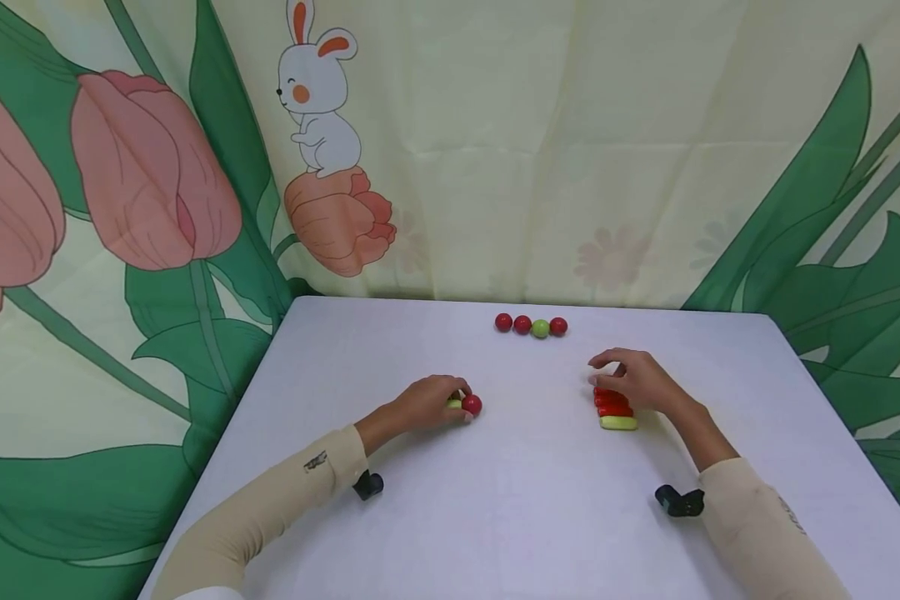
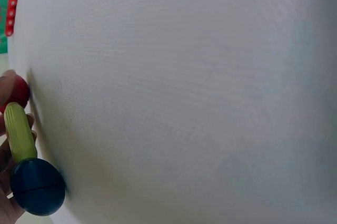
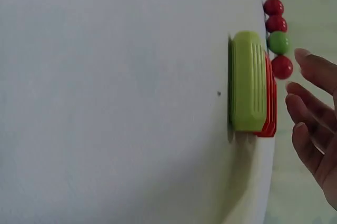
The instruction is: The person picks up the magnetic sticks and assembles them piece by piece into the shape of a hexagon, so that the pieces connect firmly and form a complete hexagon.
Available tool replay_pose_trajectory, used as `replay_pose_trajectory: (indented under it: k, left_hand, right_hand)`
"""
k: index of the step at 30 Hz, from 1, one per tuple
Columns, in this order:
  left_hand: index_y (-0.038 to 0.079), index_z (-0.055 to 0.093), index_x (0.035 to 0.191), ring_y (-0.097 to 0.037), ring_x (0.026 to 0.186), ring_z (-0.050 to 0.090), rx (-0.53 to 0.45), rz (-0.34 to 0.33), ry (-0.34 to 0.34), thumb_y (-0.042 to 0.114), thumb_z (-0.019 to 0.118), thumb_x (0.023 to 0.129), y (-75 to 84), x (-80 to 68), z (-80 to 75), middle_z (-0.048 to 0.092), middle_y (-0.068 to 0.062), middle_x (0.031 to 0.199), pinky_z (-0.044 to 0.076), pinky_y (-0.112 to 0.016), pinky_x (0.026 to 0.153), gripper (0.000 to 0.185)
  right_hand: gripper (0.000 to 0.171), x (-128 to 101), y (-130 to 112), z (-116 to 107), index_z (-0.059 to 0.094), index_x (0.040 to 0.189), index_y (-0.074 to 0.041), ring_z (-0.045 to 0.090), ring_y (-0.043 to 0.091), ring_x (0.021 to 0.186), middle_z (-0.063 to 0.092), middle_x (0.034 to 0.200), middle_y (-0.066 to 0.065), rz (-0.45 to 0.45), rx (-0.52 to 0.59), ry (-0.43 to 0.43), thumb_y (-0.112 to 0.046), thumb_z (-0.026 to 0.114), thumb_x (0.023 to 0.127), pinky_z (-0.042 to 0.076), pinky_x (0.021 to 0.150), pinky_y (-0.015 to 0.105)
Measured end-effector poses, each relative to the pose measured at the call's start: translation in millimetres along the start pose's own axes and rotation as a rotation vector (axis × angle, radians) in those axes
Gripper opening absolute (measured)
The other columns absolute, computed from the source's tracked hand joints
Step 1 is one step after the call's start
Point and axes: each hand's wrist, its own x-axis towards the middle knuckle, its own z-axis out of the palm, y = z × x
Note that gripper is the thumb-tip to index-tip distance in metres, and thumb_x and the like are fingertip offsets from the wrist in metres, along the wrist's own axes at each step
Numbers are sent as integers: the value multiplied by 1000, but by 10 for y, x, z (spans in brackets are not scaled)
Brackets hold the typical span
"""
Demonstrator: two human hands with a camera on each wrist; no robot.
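Red and green wooden pieces are spread over a white table (image 1: 495, 500), and the sorting looks partly done.

At about nine o'clock from the table's middle, the left hand (image 1: 427, 402) curls its fingers round a green bar (image 2: 20, 133). A red ball (image 1: 472, 405) sits at its fingertips, touching them. In the left wrist view a dark blue ball (image 2: 37, 187) lies against the palm, under the green bar. These pieces seem not yet placed.

At twelve o'clock, near the far edge, a row of balls (image 1: 530, 325) lies finished-looking: red, red, green, red, touching one another.

At about three o'clock, the right hand (image 1: 633, 379) hovers over a row of bars (image 1: 613, 408), red ones with a green one (image 3: 247, 88) nearest the person. Its fingers are relaxed and slightly apart, holding nothing; the right wrist view shows them just beside the row, not touching.

Judging by this, two rows stand, and the left hand's pieces remain to be set down.
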Motion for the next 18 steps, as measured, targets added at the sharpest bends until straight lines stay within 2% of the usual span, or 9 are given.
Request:
replay_pose_trajectory:
  k: [5, 13, 18]
  left_hand:
    - [15, 67, 121, -9, 90, 58, -13, 3, -4, 36, 78, 88, -5, -18, -10, 69, 3, 103, 49, -22, 78, 40]
    - [16, 66, 121, -10, 90, 57, -20, -1, -7, 36, 78, 88, -5, -24, -17, 68, 4, 103, 48, -23, 78, 41]
    - [16, 67, 121, -10, 90, 57, -20, -2, -5, 37, 78, 88, -6, -26, -14, 68, 4, 103, 48, -23, 77, 41]
  right_hand:
    - [35, -5, 142, -98, 68, 124, -6, 58, 24, 91, 64, 119, 19, 53, -45, 0, -21, 73, 93, 54, 66, 27]
    - [26, 29, 264, -128, 73, 116, -5, 58, 25, 94, 67, 113, 17, 26, -78, -5, -17, 72, 92, 52, 70, 28]
    - [28, 73, 282, -139, 72, 117, -4, 59, 26, 97, 67, 114, 18, 28, -80, -37, -15, 72, 92, 53, 71, 28]
